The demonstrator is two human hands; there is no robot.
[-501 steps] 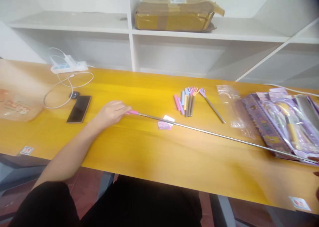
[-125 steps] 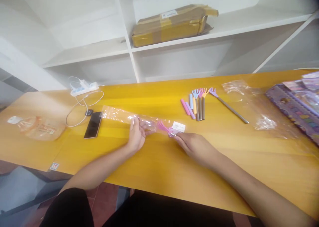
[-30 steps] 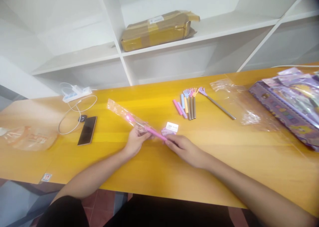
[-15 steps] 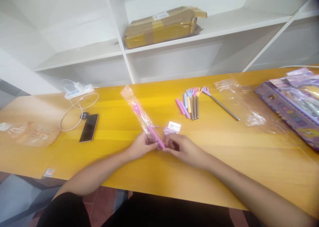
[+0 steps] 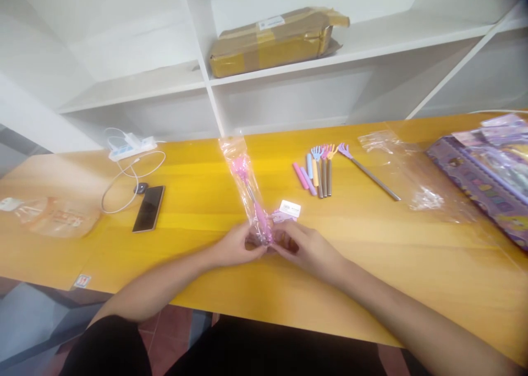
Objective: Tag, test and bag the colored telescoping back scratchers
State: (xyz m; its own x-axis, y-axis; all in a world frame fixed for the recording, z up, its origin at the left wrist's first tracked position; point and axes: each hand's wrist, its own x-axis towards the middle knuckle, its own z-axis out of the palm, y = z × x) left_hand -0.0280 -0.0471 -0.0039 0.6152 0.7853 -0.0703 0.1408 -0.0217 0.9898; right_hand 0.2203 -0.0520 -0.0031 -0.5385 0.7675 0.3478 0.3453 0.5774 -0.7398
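Pink plastic hand-shaped scratcher with a metal rod [image 5: 260, 215] is inside a long clear plastic bag [image 5: 237, 149], head pointing away from the person. Left hand [image 5: 239, 245] and right hand [image 5: 311, 248] both have their fingers nearly closed, pinching the bag around the handle end, I'd guess so it won't slide out. Just right of the scratcher there's a small white card [image 5: 290, 208], then similar metal-rod scratchers with coloured heads [image 5: 324, 173] lined up, maybe for neatness; a flat black phone [image 5: 149, 209] lies well left of it on the yellow wooden surface [image 5: 198, 167].
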